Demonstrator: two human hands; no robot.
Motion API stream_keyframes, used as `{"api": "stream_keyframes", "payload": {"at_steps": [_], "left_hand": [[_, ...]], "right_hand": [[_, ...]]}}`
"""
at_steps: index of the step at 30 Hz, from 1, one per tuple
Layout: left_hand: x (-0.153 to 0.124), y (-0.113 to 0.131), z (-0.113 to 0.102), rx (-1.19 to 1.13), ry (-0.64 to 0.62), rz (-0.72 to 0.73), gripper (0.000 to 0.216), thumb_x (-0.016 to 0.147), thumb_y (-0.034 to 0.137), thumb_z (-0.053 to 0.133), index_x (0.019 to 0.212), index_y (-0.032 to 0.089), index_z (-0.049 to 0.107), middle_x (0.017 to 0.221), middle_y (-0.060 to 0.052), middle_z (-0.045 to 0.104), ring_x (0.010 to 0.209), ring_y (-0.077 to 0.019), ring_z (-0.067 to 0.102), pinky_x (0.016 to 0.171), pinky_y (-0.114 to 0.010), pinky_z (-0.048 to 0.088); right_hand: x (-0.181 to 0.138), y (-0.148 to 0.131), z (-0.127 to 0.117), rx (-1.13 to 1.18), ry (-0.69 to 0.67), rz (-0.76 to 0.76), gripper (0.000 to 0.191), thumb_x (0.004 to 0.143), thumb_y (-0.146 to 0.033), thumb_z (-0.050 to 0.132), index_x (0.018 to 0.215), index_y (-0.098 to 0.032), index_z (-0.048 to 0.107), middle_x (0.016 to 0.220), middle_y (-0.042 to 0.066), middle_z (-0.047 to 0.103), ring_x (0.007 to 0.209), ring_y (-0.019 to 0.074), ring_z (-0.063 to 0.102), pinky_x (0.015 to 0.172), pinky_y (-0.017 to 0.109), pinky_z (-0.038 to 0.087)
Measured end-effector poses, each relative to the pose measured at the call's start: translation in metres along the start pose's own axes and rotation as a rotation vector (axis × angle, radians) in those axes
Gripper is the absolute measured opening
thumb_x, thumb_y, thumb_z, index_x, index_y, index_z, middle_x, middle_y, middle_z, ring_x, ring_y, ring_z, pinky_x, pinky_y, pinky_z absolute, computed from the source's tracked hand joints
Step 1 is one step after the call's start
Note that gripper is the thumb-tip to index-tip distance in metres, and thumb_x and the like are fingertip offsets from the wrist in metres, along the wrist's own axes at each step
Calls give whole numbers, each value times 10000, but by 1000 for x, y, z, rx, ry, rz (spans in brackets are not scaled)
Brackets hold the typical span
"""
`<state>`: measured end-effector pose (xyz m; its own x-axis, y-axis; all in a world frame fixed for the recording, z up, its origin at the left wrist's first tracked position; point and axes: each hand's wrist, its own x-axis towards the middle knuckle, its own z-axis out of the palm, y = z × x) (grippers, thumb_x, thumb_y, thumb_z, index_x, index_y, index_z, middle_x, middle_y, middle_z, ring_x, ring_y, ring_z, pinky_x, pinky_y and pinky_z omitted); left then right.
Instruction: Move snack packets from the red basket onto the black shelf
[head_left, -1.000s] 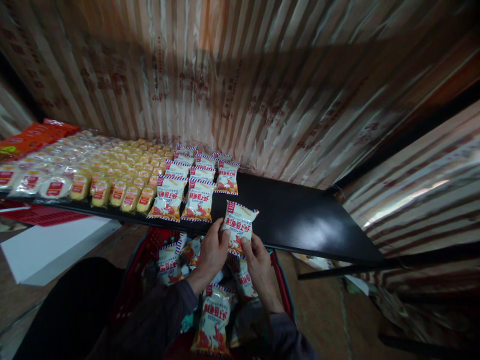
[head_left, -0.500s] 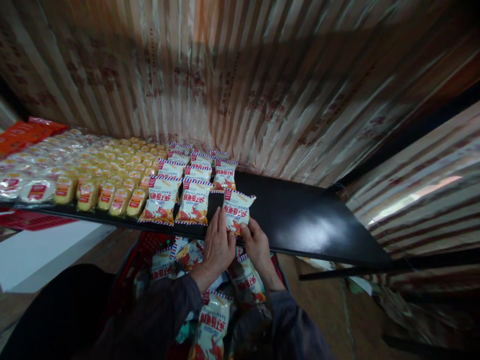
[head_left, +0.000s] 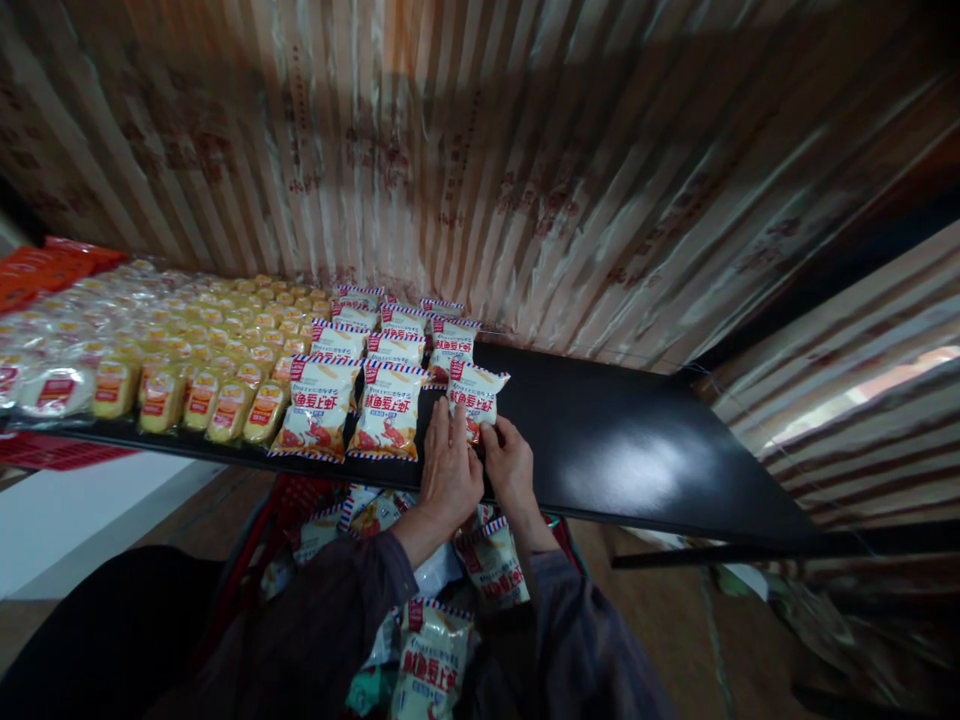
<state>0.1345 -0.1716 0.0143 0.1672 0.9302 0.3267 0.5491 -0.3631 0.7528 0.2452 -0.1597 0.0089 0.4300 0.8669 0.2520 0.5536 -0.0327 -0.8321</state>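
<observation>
A white, yellow and red snack bag [head_left: 474, 392] leans upright over the black shelf [head_left: 585, 430], between my two hands. My left hand [head_left: 451, 470] lies along its lower left side, fingers stretched out and touching it. At its lower right corner, my right hand [head_left: 513, 470] pinches the bag with the thumb in front; the other fingers are partly hidden. Left of my hands, matching bags stand in rows, the nearest being a front bag [head_left: 388, 412] and its neighbour [head_left: 315, 408]. Below the shelf edge, more loose bags [head_left: 431, 655] fill a red basket [head_left: 296, 495].
Small yellow packaged cakes [head_left: 202, 395] cover the shelf's left part, with white round packets [head_left: 56, 385] beyond. Orange packages [head_left: 49, 270] lie at the far left. Striped plastic sheeting [head_left: 480, 180] rises behind the shelf. A white board [head_left: 112, 515] sits lower left.
Both hands have pushed the snack bag a little farther back on the shelf, toward the bag behind it. The view has shifted slightly.
</observation>
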Motion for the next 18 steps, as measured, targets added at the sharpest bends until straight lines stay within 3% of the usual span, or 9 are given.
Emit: {"api": "stream_keyframes", "payload": {"at_steps": [4, 10, 18], "left_hand": [[12, -2, 1, 8, 17, -12, 700, 768, 83, 441, 1450, 141, 293, 1566, -149, 200, 1454, -286, 128, 1162, -496, 210], [24, -3, 5, 33, 39, -12, 687, 770, 73, 438, 1441, 69, 290, 1557, -203, 188, 1458, -285, 92, 1173, -483, 180], [35, -3, 10, 59, 90, -66, 647, 819, 118, 442, 1447, 99, 289, 1564, -194, 169, 1451, -315, 120, 1152, -517, 210]], "right_hand": [[9, 3, 7, 9, 39, -3, 389, 798, -441, 507, 993, -175, 714, 945, 99, 716, 843, 241, 637, 799, 360, 487], [24, 2, 14, 33, 40, -29, 392, 791, -441, 509, 993, -176, 715, 990, 97, 702, 898, 242, 627, 847, 369, 478], [43, 4, 25, 55, 29, -93, 343, 779, -411, 532, 960, -188, 720, 1045, 96, 692, 998, 236, 600, 922, 378, 455]]}}
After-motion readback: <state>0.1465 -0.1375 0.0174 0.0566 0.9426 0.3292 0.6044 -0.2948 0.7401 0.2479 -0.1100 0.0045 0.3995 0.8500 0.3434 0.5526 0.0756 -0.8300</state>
